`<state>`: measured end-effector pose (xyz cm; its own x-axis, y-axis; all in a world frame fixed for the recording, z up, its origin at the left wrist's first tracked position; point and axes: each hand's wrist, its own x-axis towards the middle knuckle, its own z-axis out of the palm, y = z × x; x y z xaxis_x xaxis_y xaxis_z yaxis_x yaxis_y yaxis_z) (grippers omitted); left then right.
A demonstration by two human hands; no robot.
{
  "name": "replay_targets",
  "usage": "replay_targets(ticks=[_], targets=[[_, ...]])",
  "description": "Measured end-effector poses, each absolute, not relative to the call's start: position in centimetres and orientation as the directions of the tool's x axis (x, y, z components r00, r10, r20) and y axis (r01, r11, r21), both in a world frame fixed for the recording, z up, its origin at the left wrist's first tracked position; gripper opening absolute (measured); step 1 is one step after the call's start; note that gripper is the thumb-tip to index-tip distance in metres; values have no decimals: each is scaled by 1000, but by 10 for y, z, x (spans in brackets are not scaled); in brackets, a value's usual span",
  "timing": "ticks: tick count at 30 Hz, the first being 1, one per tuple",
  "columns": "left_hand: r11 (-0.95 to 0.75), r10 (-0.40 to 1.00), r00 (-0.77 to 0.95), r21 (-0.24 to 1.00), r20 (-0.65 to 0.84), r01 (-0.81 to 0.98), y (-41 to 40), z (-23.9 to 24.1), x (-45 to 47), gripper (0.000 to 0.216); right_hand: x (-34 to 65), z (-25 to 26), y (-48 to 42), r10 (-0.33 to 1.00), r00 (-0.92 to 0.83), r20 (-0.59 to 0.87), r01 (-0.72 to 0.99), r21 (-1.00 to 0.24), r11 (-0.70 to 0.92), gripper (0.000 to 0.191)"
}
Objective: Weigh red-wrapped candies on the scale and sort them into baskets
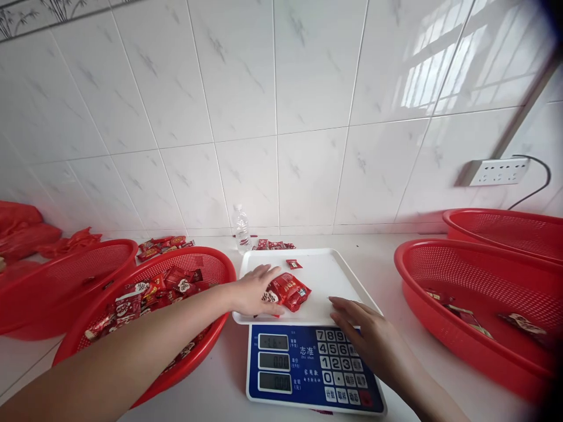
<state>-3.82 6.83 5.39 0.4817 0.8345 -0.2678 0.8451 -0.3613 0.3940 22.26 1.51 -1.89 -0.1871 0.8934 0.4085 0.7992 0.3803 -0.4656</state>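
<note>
Candies (288, 291) lie heaped, long axes mixed, under grasping left hand (254, 289); right hand (357, 325) rests flat, released.

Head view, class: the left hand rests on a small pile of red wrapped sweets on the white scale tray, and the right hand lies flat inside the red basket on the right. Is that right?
One detail is wrong. In the head view the right hand is not in the red basket; it rests at the front edge of the white scale tray, above the keypad. The left hand is on the red wrapped sweets, as stated.

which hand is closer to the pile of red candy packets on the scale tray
Left. The left hand rests on the pile of red candy packets on the white tray. The right hand lies apart at the tray's front edge, above the keypad.
</note>
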Motion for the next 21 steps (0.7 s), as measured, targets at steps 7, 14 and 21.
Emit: replay_targets(ticks=[7, 14, 21], targets=[[-483, 807, 582, 452, -104, 750, 99, 25, -5, 97, 222, -17, 16, 871, -197, 450, 790, -454, 413, 31], [-561, 814, 560, 460, 154, 689, 123, 15, 20, 50, 221, -16, 14, 872, -194, 449, 782, -466, 414, 30], [-527, 844, 487, 513, 224, 677, 121, 30, 8, 18, 220, -14, 14, 873, -182, 453, 767, -491, 414, 29]])
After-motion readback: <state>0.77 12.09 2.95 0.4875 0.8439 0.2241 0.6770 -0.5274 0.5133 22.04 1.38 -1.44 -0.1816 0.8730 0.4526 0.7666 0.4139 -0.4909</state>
